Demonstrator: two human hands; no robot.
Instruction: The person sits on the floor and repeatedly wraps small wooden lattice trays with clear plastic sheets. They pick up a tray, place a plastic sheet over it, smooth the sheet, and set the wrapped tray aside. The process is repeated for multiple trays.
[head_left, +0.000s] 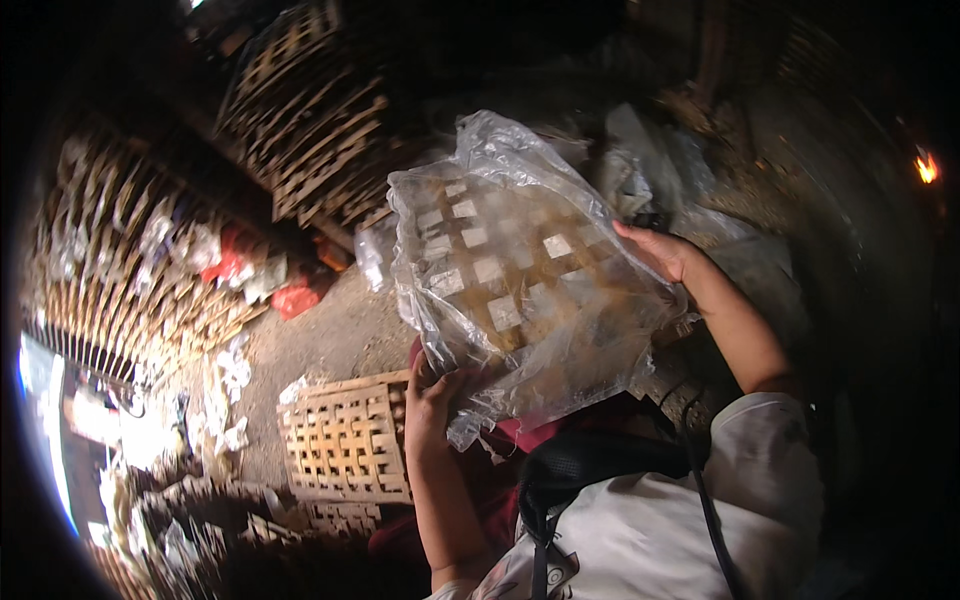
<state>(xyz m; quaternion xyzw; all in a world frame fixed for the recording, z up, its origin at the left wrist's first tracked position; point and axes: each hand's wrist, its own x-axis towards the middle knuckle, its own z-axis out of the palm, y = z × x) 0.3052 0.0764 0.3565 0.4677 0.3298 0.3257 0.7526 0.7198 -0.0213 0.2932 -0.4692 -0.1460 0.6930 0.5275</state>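
Observation:
Before me is a woven bamboo tray (525, 247) with pale square pieces showing between its strips, inside or beneath a clear plastic sheet (517, 154). My left hand (439, 386) grips the bunched plastic at the near left corner. At the right edge, my right hand (656, 251) holds the tray's side through the plastic, thumb on top. The plastic hangs in loose folds over the near side and stands up at the far edge.
Another woven bamboo tray (345, 439) lies to my left on the dirt floor (300, 349). Stacked bamboo racks (330, 142) stand at the far left, with red plastic bags (296, 296) near them. More clear plastic (645, 165) lies beyond my right hand. A small flame (927, 166) burns at the far right.

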